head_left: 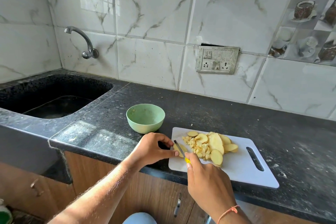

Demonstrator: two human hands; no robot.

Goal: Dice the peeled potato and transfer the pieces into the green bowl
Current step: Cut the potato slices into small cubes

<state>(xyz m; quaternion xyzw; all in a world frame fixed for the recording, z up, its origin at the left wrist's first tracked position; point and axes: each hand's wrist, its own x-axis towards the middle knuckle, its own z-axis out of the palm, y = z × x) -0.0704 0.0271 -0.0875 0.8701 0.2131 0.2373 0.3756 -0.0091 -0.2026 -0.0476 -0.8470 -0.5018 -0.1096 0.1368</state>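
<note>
The green bowl [145, 117] stands on the dark counter [272, 129], just behind the left far corner of the white cutting board [241, 172], and you see almost nothing inside it, only some small yellowish bits stuck on the inner wall. The potato is on the board: a heap of small diced pieces [197, 147] in the middle, and several flat slices [216, 142] lying over and beside them to the right. 1 more potato slice [180, 149] lies at the left edge of the board. Your left hand [154, 148] pinches this slice between thumb and curled fingers. Your right hand [207, 180] is curled around the yellow handle of the knife [180, 149], and the blade lies across the slice, with the tip pointing away from you. At the left, the black sink [54, 100] is sunk in the counter, with a metal tap [81, 42] on the tiled wall above it. A switch plate [217, 59] sits on the wall behind the board. Between the board and the bowl nothing stands, only your left hand is close to this gap.
</note>
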